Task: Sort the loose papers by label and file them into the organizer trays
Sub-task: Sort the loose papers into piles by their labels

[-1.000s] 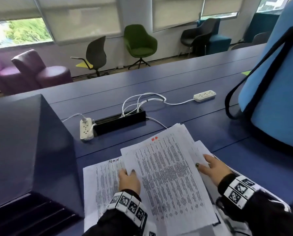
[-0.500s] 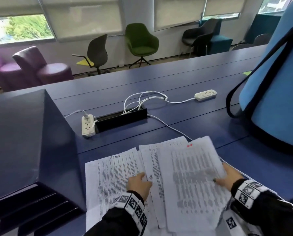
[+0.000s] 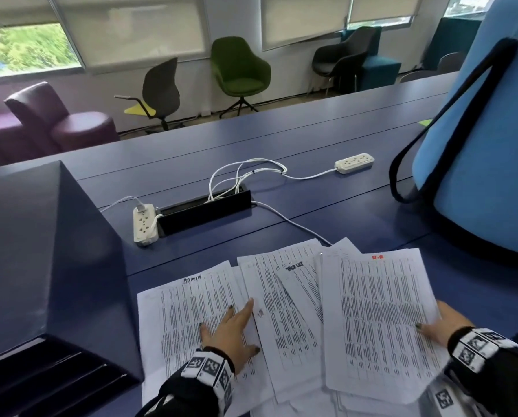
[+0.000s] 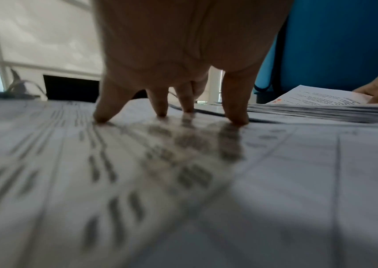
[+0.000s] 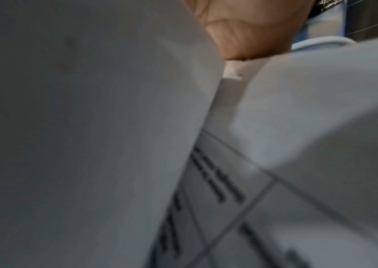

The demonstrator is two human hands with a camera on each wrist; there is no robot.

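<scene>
Printed sheets lie fanned on the blue table (image 3: 312,152). My left hand (image 3: 230,320) presses flat with spread fingers (image 4: 235,116) on the sheet marked ADMIN (image 3: 185,302). To its right lies a middle pile (image 3: 282,320) with a hand-lettered sheet (image 3: 300,281) showing on top. My right hand (image 3: 432,323) pinches the right edge of a red-labelled sheet (image 3: 378,320), thumb on top. That sheet sits slightly raised over more papers. The dark blue organizer (image 3: 47,251) stands at the left, its tray slots (image 3: 50,374) facing me. In the right wrist view, curled paper (image 5: 91,127) hides the fingers.
A black cable box (image 3: 203,212) and a white power strip (image 3: 144,222) sit just beyond the papers. A white cord (image 3: 291,221) runs under them. A second strip (image 3: 354,162) lies farther back. A large blue bag (image 3: 486,145) stands at the right. Chairs line the windows.
My right hand has carried the red-labelled sheet from the middle pile to the right, uncovering the hand-lettered sheet. My left hand has shifted onto the ADMIN sheet and flattened.
</scene>
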